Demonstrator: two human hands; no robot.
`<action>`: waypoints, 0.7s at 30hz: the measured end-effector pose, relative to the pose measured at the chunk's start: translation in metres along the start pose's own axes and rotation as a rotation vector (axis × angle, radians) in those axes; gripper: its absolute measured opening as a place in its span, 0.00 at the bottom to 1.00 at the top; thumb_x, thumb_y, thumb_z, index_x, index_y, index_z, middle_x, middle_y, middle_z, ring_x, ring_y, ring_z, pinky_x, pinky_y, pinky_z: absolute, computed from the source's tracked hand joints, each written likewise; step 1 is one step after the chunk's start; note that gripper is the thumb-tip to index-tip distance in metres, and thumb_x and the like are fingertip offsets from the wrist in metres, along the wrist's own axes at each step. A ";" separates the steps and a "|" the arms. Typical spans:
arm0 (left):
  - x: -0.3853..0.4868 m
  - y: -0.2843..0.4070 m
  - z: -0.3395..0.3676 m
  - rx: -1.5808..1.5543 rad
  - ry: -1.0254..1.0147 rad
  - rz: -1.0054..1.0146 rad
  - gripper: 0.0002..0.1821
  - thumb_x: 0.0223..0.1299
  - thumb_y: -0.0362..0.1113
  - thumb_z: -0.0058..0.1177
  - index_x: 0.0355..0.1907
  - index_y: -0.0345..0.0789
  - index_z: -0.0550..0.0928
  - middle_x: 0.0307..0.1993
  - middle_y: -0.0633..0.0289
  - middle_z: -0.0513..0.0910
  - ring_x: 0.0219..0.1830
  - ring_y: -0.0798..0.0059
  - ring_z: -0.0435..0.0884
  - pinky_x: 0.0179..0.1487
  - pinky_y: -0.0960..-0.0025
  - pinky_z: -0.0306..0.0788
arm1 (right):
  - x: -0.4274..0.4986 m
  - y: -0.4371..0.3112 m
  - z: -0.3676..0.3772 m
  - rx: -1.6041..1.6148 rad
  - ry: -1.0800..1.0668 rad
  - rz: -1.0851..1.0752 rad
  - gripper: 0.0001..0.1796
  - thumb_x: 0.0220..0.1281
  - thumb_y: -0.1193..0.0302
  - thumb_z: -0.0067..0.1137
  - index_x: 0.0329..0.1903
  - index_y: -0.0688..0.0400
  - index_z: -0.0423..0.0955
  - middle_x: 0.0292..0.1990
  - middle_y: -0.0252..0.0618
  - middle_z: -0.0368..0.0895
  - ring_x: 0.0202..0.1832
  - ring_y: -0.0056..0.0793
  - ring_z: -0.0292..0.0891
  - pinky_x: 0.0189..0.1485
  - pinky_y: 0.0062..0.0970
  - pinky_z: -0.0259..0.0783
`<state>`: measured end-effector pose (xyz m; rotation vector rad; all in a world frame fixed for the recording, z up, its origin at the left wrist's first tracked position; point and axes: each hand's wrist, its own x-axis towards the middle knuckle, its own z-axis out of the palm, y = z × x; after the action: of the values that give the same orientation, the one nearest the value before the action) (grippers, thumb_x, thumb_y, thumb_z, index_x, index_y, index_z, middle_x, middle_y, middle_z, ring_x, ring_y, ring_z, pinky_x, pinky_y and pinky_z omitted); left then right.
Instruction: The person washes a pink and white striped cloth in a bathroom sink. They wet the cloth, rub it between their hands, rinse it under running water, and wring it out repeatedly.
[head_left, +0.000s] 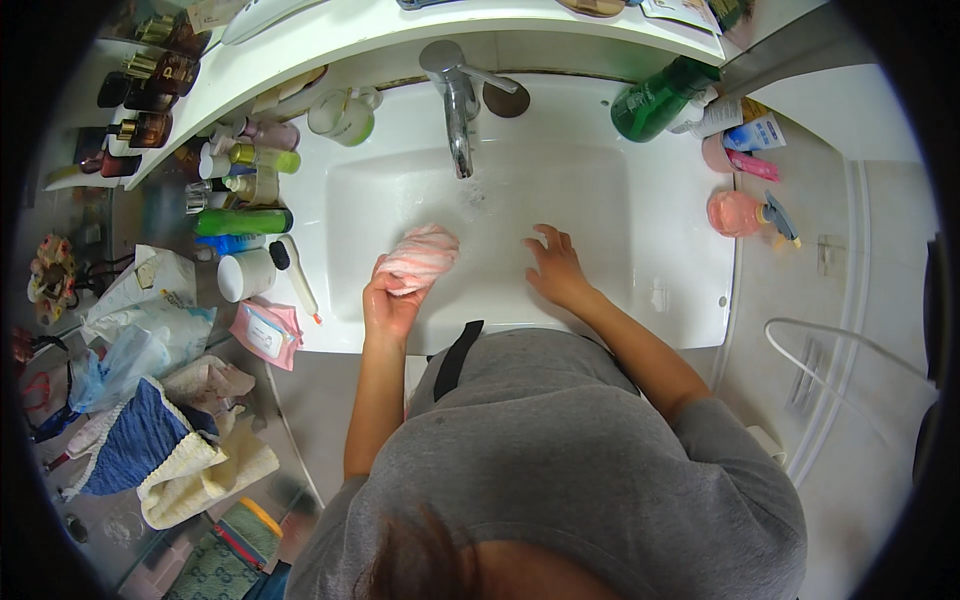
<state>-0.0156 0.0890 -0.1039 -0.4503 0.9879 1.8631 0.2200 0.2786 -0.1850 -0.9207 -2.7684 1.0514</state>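
A bunched pink-and-white striped cloth, folded into a wad, is gripped in my left hand over the left part of the white sink basin. Opposite it, my right hand hovers over the basin's right half, fingers spread and slightly curled, holding nothing. Between and beyond the hands, a chrome faucet reaches over the basin with its lever pointing right. No stream of water shows under the spout. A little water glistens near the drain.
Along the left rim stand bottles, a green bottle, a white jar, a brush and a wipes pack. A cup sits behind. At right are a green pump bottle and a pink spray bottle. A white shelf overhangs the back.
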 end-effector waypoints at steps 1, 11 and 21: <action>-0.001 0.000 -0.001 0.008 -0.011 0.004 0.33 0.40 0.21 0.39 0.58 0.31 0.67 0.61 0.45 0.71 0.66 0.43 0.71 0.72 0.36 0.66 | 0.001 -0.002 0.000 0.002 0.001 -0.016 0.28 0.52 0.72 0.61 0.60 0.61 0.74 0.69 0.50 0.61 0.68 0.56 0.59 0.63 0.52 0.68; -0.006 -0.001 -0.019 -0.004 0.049 0.018 0.35 0.41 0.20 0.40 0.60 0.34 0.66 0.61 0.46 0.71 0.66 0.42 0.71 0.70 0.34 0.65 | 0.001 0.006 -0.003 0.000 -0.054 -0.040 0.26 0.55 0.71 0.63 0.59 0.58 0.75 0.69 0.49 0.61 0.68 0.56 0.58 0.65 0.51 0.68; 0.000 -0.006 -0.019 0.001 0.026 -0.012 0.39 0.41 0.20 0.41 0.65 0.35 0.61 0.63 0.45 0.70 0.66 0.41 0.71 0.69 0.33 0.66 | -0.001 0.008 0.001 0.010 -0.042 -0.069 0.25 0.54 0.72 0.59 0.58 0.61 0.75 0.69 0.51 0.62 0.67 0.56 0.60 0.63 0.52 0.68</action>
<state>-0.0124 0.0753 -0.1177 -0.4799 1.0022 1.8502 0.2242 0.2820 -0.1907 -0.8044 -2.8036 1.0857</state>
